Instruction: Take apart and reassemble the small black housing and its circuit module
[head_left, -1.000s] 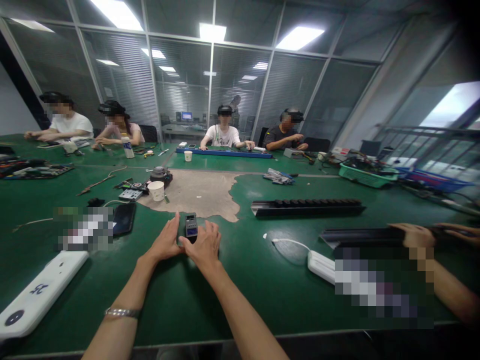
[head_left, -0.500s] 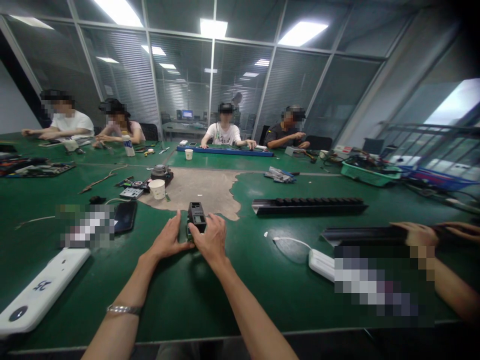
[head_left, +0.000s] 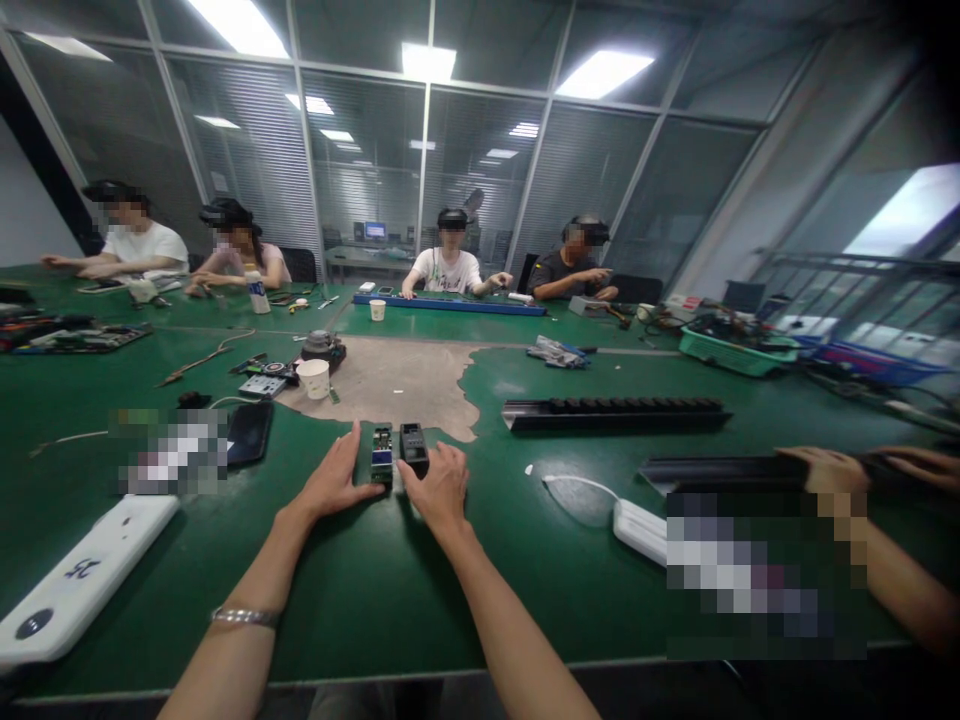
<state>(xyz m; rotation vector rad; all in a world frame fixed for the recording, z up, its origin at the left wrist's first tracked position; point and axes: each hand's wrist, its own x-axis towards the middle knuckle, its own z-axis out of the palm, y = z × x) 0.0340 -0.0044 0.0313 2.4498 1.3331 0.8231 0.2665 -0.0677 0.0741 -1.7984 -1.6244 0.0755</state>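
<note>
Head view: a small green circuit board (head_left: 382,458) is being pressed to the green table (head_left: 390,590) by the thumb of the left hand (head_left: 335,482), which is being held flat and open. Just right of it, a black casing (head_left: 414,447) is being gripped by the fingertips of the right hand (head_left: 444,488). A paper cup (head_left: 314,380) is seen well beyond the left hand.

2 sm. modules (head_left: 382,455) (head_left: 414,447), 2 paper cups (head_left: 314,379) (head_left: 376,310), 2 long black rails (head_left: 615,413) (head_left: 720,472), 4 ppl seated opp. (head_left: 142,245) (head_left: 240,262) (head_left: 448,270) (head_left: 562,272).
</note>
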